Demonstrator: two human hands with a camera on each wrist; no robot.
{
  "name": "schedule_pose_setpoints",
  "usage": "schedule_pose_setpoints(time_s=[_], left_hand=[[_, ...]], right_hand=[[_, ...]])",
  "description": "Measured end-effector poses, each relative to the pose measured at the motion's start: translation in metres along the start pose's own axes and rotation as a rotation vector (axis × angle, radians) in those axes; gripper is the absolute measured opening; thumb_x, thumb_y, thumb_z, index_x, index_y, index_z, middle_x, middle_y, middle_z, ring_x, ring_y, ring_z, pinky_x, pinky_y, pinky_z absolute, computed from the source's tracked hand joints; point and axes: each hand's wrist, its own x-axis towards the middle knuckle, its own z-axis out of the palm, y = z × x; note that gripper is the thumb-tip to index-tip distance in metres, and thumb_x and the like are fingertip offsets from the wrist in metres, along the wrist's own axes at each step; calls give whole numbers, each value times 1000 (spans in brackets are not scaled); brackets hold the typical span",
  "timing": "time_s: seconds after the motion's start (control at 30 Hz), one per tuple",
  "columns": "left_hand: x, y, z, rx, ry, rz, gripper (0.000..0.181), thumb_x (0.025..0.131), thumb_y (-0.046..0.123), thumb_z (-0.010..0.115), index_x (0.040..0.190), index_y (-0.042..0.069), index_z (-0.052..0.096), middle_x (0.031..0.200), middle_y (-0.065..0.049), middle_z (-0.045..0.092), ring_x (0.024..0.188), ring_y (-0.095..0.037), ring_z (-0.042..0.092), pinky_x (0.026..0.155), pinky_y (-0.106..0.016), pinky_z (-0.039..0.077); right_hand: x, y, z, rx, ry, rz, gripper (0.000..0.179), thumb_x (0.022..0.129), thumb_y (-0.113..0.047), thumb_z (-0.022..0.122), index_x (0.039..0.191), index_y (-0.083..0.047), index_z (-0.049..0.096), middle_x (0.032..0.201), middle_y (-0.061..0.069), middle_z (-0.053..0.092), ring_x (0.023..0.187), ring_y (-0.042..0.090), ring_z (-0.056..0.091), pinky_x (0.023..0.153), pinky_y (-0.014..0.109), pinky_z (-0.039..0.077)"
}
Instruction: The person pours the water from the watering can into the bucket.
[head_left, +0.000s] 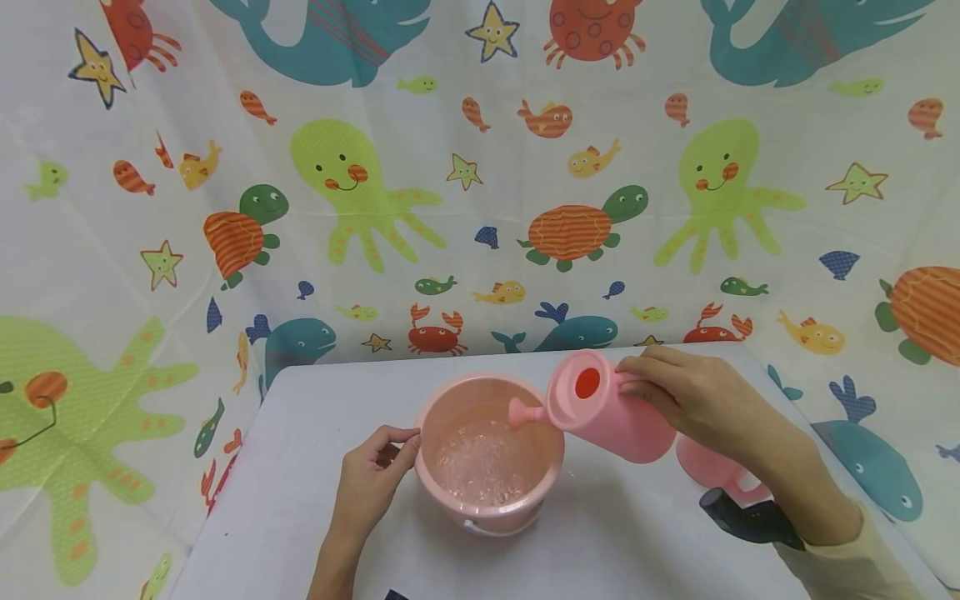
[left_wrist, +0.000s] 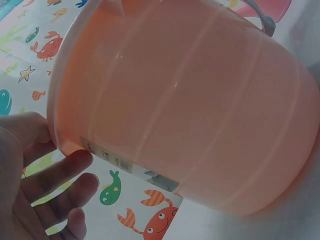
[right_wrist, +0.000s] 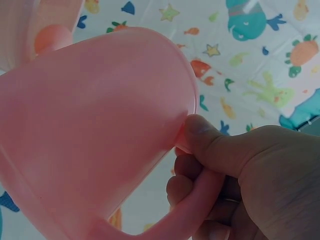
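A pink bucket (head_left: 480, 406) stands upright on the white table, with rippling, bubbly water (head_left: 483, 467) inside. My left hand (head_left: 375, 471) pinches its rim at the left between thumb and index finger; in the left wrist view the other fingers spread loosely beside the wall. With my right hand (head_left: 690, 383) I grip the handle (right_wrist: 200, 205) of a pink watering can (head_left: 626, 425), fingers curled round it. The can is raised and tipped left, and its spout head (head_left: 519, 414) hangs over the bucket's right side. A round orange-red opening shows in the can's top.
Behind my right forearm, a pink vessel with a looped handle (head_left: 708, 462) is partly hidden. The bucket's white bail (head_left: 502, 531) hangs down at the front. A curtain (head_left: 465, 225) printed with sea animals rises behind the white table (head_left: 322, 400). Small droplets lie right of the bucket.
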Motion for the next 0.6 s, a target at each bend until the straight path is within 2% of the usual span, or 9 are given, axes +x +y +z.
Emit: schedule_pose_setpoints(time_s=[0.6], left_hand=[[1,-4,2,10,11,9,11,92,23,73,98,14,75,87,-1,77,68,-7,60,59,-21,48]], right_hand=[[2,-1,-1,5,-20,16,46,72,-12,86,115,-21,72,94,-10,68,83,7,62,71,33,61]])
